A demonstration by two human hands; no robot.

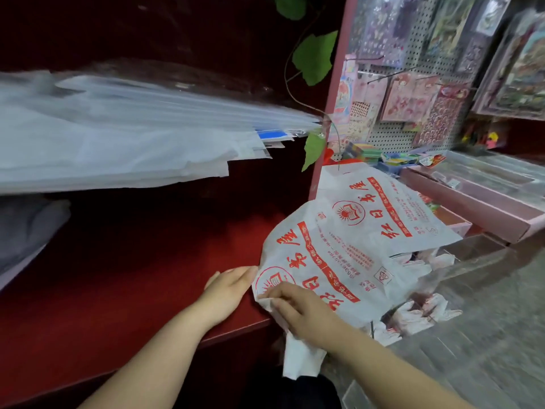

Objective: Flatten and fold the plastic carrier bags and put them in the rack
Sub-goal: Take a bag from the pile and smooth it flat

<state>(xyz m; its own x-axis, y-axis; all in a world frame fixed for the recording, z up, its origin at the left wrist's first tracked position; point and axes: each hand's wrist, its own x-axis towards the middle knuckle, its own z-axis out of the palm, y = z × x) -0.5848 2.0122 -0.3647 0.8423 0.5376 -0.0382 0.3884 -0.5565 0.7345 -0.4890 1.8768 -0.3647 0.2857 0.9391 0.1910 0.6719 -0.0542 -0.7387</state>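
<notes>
Carrier bag (330, 261), white film with red print: located at 4 o'clock of frame centre, spread part-flat over the front right corner of red shelf (132, 276), with one narrow end hanging below the shelf edge at 6 o'clock. Left grip (227, 290): fingers straight and together, palm down on the shelf, fingertips touching the bag's edge at its 9 o'clock side. Right grip (303, 314): resting on the bag's near end, thumb and forefinger pinching the film at the near-left corner. Second bag (392, 214), same print, lying just beyond at 1 o'clock.

Handling, as judged: very light, limp, slippery, easily creased; too soft to keep a fold unaided. Take hold at corners or side edges, never mid-panel. Pin one edge under a flat palm, then sweep toward 1 o'clock to expel air before folding. Avoid sharp pulls: probable stretching or tearing of the thin film.
</notes>
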